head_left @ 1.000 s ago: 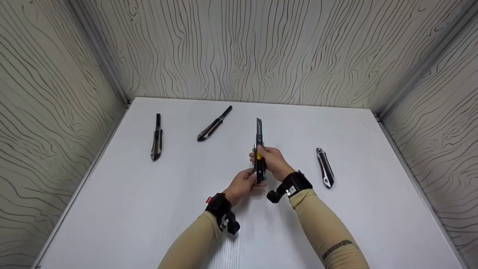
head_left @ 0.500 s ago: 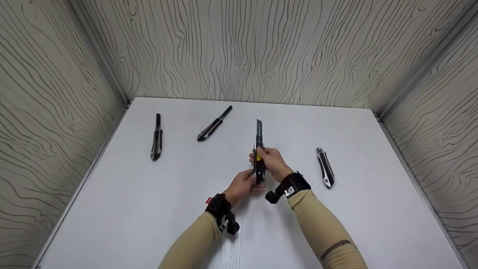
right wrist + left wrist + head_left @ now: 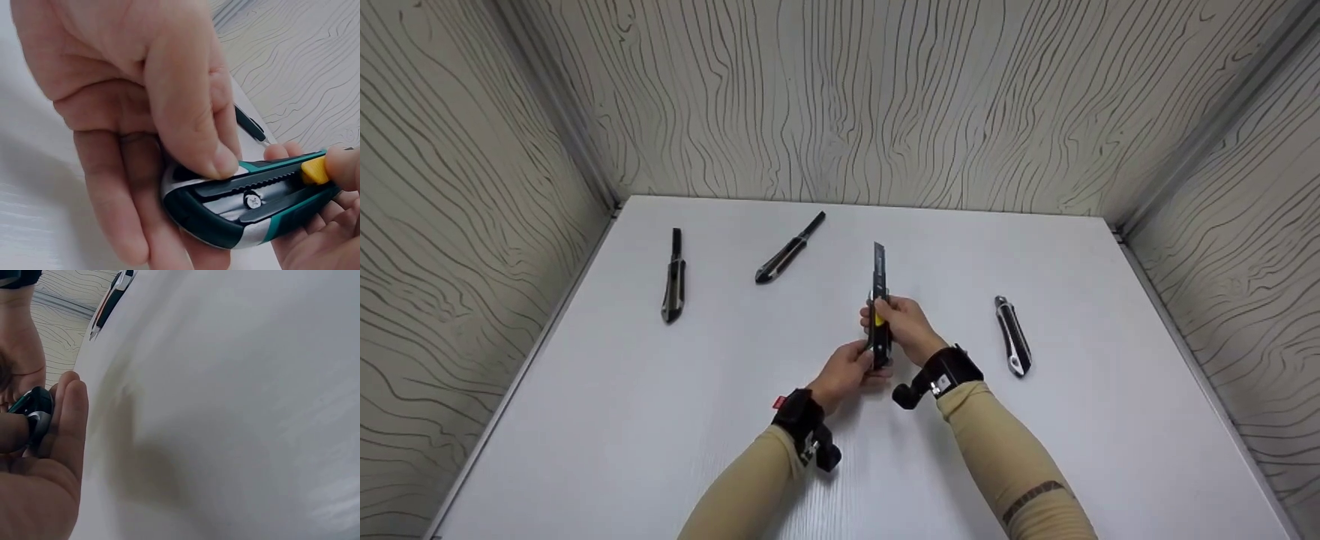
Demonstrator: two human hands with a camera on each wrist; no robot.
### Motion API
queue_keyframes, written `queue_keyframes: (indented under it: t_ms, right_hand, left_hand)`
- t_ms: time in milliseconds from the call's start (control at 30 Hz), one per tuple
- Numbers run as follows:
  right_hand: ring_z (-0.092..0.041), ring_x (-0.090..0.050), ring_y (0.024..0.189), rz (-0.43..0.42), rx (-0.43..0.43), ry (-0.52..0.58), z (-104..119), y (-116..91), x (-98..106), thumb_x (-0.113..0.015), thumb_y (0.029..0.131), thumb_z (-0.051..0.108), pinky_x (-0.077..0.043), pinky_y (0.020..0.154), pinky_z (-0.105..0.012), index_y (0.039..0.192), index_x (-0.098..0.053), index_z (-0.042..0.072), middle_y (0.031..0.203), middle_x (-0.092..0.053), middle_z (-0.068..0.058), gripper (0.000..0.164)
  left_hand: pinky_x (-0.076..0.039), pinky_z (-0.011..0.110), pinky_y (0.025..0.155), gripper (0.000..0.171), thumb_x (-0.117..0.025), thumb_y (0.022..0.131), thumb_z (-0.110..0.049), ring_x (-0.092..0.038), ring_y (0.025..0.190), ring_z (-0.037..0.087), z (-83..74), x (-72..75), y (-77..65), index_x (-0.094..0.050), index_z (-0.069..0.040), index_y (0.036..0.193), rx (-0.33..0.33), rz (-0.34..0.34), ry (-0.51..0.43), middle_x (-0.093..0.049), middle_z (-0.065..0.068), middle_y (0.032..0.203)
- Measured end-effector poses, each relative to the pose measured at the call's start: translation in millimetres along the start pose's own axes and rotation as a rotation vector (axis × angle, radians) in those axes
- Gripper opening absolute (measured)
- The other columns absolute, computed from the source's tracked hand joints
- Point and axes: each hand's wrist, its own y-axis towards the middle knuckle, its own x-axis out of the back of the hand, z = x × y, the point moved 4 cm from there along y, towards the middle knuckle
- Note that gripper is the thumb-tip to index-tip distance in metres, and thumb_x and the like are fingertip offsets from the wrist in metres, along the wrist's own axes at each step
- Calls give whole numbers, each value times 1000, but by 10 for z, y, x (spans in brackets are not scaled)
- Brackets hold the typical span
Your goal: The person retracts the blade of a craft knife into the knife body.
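Observation:
Between both hands, above the table, is a dark utility knife [image 3: 881, 349] with green and silver trim, its blade [image 3: 880, 259] extended away from me. My left hand [image 3: 844, 373] grips the tail end, thumb on top and fingers beneath, as the right wrist view also shows. Further forward, my right hand [image 3: 911, 326] holds the handle from the right. Its thumb rests on the yellow slider [image 3: 315, 170]. In the left wrist view only the knife's rear end [image 3: 40, 402] shows past my left fingers; the rest is hidden.
On the white table [image 3: 697, 420] lie three more utility knives: one at the left [image 3: 675, 289], one slanted at the back [image 3: 784, 259], one to the right [image 3: 1015, 339] of my right hand. Wood-patterned walls [image 3: 840, 97] enclose the table's back and sides.
The blade tip has drawn slightly back toward me, and the yellow slider with my right thumb has shifted a little toward the knife's tail. My left hand stays nearly still.

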Motion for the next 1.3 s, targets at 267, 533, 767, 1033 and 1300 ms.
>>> queue_keyframes:
  t_ms: [267,533,767,1033,1300]
  right_hand:
    - [-16,-66,98,36,20,16,-4,4,-9,-43,105,17,-55,94,-33,132,-48,-8,124,-60,-22,38]
    - [-16,-66,97,53,42,39,-6,13,-13,-43,105,15,-55,94,-31,133,-45,-11,124,-59,-24,39]
    - [-15,-66,100,41,37,12,-8,15,-18,-43,104,13,-55,94,-30,135,-45,-9,132,-55,-27,38]
    - [-17,-66,104,37,22,13,-15,37,-15,-44,104,12,-53,99,-32,136,-45,-6,130,-58,-23,36]
    - [-17,-65,104,61,37,14,-9,23,-13,-43,104,11,-52,100,-33,138,-41,-9,133,-55,-26,40]
  left_hand:
    - [-55,41,95,36,-34,105,-11,-69,102,24,10,21,9,-47,3,136,2,-2,-7,-66,17,115]
    - [-56,42,94,37,-34,105,-8,-69,104,28,19,15,17,-44,6,137,-17,1,-15,-66,21,115]
    - [-56,42,94,38,-34,105,-8,-69,105,28,18,21,22,-43,6,139,-10,-4,-21,-66,22,116]
    - [-55,44,96,37,-34,105,-7,-69,105,29,15,27,32,-44,6,138,-17,-3,-24,-64,25,117]
    - [-56,42,95,38,-34,105,-10,-69,104,27,19,23,17,-44,5,138,-11,-11,-28,-65,23,118]
